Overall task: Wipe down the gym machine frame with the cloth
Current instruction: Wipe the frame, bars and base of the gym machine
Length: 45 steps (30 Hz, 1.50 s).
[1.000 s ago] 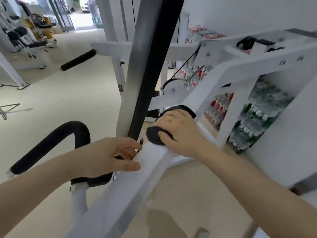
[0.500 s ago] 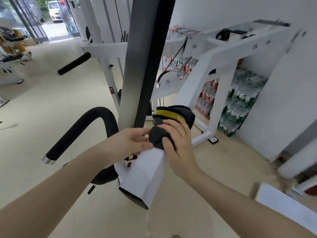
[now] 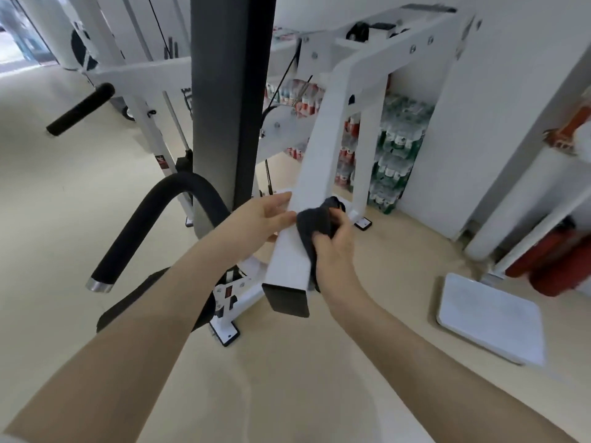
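Both hands on the white frame beam (image 3: 315, 174), dark cloth (image 3: 315, 225) against its right side near the open lower end.

Since half a second ago: cloth bunched lower along the beam, yellow edge gone from sight, view nearer. Right hand (image 3: 334, 247) curled round the cloth, pressing it to the beam; left hand (image 3: 259, 215) with straight fingers laid flat on the beam's left face. Left of that hand, a dark upright post (image 3: 227, 100) and curved black padded handle (image 3: 144, 231). Beyond the hands, stacked bottle packs (image 3: 396, 145) by the white wall. Beige floor (image 3: 287, 378) beneath; white flat plate (image 3: 489, 318) right of the right forearm.
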Available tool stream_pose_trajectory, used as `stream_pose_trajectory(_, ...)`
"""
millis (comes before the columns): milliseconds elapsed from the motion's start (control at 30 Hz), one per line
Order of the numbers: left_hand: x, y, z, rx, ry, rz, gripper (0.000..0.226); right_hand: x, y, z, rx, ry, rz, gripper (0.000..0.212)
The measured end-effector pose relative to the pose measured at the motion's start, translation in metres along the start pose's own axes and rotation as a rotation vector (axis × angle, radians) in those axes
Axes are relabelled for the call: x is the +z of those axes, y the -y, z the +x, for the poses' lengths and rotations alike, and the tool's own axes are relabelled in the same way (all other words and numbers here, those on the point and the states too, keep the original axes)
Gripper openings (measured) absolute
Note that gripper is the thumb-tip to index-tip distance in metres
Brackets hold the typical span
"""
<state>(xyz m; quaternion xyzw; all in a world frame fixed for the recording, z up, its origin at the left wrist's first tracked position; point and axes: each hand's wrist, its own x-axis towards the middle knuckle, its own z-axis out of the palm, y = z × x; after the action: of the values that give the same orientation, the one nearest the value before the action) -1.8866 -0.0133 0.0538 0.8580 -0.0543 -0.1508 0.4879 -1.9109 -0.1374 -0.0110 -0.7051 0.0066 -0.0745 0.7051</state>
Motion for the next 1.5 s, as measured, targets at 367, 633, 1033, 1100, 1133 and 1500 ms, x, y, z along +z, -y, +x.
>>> stream_pose_trajectory(367, -0.007, 0.009, 0.007, 0.103, 0.058, -0.065, 0.028, 0.006, -0.006, -0.047, -0.128, 0.096, -0.259, 0.064)
stream_pose_trajectory(633, -0.019, 0.012, 0.012, 0.035, -0.087, -0.133, 0.029, -0.002, 0.018, 0.020, -0.128, 0.130, -0.424, 0.053)
stream_pose_trajectory(1033, -0.049, 0.054, 0.004, 0.477, -0.398, 0.460, 0.024, 0.015, 0.062, 0.109, -0.652, 0.872, -1.377, 0.048)
stream_pose_trajectory(1100, -0.049, 0.055, 0.004, 0.468, -0.392, 0.468, 0.023, 0.020, 0.065, 0.122, -0.606, 0.826, -1.480, 0.051)
stream_pose_trajectory(1133, -0.050, 0.056, 0.005, 0.471, -0.399, 0.470, 0.021, 0.021, 0.063, 0.117, -0.627, 0.830, -1.498, 0.050)
stream_pose_trajectory(1500, -0.052, 0.061, 0.010, 0.399, -0.426, 0.453, 0.026, 0.018, 0.056, 0.146, -0.645, 0.744, -1.367, 0.045)
